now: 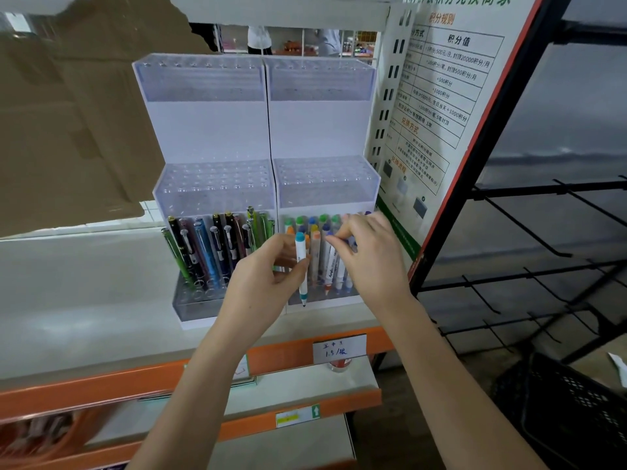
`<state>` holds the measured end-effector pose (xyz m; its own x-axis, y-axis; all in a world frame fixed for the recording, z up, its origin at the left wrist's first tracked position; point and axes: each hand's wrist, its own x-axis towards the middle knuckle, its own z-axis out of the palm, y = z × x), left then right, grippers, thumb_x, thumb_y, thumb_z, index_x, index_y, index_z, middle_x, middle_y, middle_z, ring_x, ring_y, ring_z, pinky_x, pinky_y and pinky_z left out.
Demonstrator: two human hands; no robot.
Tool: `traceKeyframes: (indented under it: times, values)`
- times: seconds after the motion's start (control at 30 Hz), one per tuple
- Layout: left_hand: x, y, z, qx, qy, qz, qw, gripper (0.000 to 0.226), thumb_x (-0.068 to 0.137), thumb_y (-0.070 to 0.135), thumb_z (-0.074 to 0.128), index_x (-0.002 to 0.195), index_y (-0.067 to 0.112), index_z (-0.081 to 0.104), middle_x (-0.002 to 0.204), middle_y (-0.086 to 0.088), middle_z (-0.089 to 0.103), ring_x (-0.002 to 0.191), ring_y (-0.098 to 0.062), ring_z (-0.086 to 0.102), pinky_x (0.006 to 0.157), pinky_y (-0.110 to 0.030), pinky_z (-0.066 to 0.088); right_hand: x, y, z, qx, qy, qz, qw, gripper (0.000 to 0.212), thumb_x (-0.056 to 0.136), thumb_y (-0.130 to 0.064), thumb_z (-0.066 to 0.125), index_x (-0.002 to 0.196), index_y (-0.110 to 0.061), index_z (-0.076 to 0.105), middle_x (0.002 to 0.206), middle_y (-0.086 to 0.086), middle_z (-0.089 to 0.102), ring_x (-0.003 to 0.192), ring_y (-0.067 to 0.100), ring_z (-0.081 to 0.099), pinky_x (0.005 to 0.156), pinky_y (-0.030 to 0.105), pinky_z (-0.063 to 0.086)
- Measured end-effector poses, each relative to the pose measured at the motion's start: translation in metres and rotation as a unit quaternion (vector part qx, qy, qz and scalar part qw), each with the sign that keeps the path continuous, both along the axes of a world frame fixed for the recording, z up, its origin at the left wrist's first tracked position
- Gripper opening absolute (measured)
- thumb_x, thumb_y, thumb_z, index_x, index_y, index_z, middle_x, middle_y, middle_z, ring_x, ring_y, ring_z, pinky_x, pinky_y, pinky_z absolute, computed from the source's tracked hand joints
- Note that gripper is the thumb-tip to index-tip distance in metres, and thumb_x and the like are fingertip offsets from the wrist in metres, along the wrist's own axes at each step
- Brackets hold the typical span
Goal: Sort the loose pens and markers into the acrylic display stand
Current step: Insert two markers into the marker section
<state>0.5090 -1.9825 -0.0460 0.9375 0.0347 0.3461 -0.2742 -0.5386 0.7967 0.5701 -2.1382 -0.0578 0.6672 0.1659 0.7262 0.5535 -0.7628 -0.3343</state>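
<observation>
Left forearm rises from below, the left hand curled around a blue-capped marker, held upright, tip down, just in front of the acrylic display stand on the shelf. Right hand reaches in over the stand's marker row, fingertips pinching among the caps; which one it has, I cannot tell.

I see a white marker with blue cap, clear acrylic stand, pens in green, black and blue, an orange shelf edge, a brown cardboard.
</observation>
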Motion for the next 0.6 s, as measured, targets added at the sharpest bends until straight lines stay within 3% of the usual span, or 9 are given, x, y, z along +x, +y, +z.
traceKeyframes:
  times: [0.23, 0.37, 0.43, 0.53, 0.6]
  values:
    - [0.002, -0.004, 0.0, -0.01, -0.001, -0.002, 1.0, 0.009, 0.088, 0.015, 0.062, 0.095, 0.019, 0.06, 0.084, 0.01, 0.065, 0.081, 0.003, 0.06, 0.068, -0.006, 0.043, -0.002, -0.002, -0.001, -0.055, 0.005, 0.018, 0.998, 0.02, 0.071, -0.012, 0.078, 0.068, -0.006, 0.06, 0.068, 0.005, 0.06, 0.075, 0.025, 0.054, 0.068, 0.03, 0.043]
    - [0.004, -0.004, 0.0, -0.014, 0.0, 0.003, 1.0, 0.01, 0.087, 0.017, 0.063, 0.098, 0.016, 0.063, 0.086, 0.008, 0.066, 0.079, 0.003, 0.059, 0.067, -0.007, 0.044, -0.005, -0.006, 0.002, -0.058, 0.02, 0.021, 0.998, 0.013, 0.077, -0.015, 0.074, 0.076, -0.006, 0.065, 0.076, 0.005, 0.064, 0.086, 0.021, 0.054, 0.075, 0.028, 0.042]
    - [0.004, -0.005, -0.001, -0.017, 0.001, 0.008, 1.0, 0.011, 0.087, 0.016, 0.063, 0.098, 0.017, 0.064, 0.086, 0.008, 0.067, 0.078, 0.002, 0.059, 0.066, -0.006, 0.044, -0.013, -0.008, 0.01, 0.021, 0.05, 0.047, 0.997, 0.01, 0.082, -0.02, 0.069, 0.082, -0.01, 0.066, 0.082, -0.003, 0.063, 0.091, 0.012, 0.051, 0.079, 0.018, 0.037]
    - [0.003, -0.009, 0.0, -0.013, -0.014, 0.009, 1.0, 0.012, 0.085, 0.014, 0.064, 0.097, 0.016, 0.066, 0.083, 0.006, 0.068, 0.076, -0.001, 0.059, 0.065, -0.007, 0.043, -0.03, -0.007, 0.024, 0.18, 0.153, 0.119, 0.964, 0.009, 0.084, -0.024, 0.067, 0.093, -0.024, 0.064, 0.09, -0.014, 0.063, 0.092, 0.004, 0.057, 0.08, 0.013, 0.043]
    - [0.003, -0.013, 0.001, -0.002, -0.027, 0.005, 1.0, 0.01, 0.085, 0.013, 0.065, 0.095, 0.015, 0.066, 0.079, 0.005, 0.066, 0.075, -0.004, 0.058, 0.062, -0.008, 0.042, -0.036, -0.003, 0.028, 0.193, 0.196, 0.146, 0.95, 0.017, 0.083, -0.024, 0.069, 0.099, -0.024, 0.064, 0.095, -0.012, 0.065, 0.092, 0.002, 0.058, 0.082, 0.015, 0.045]
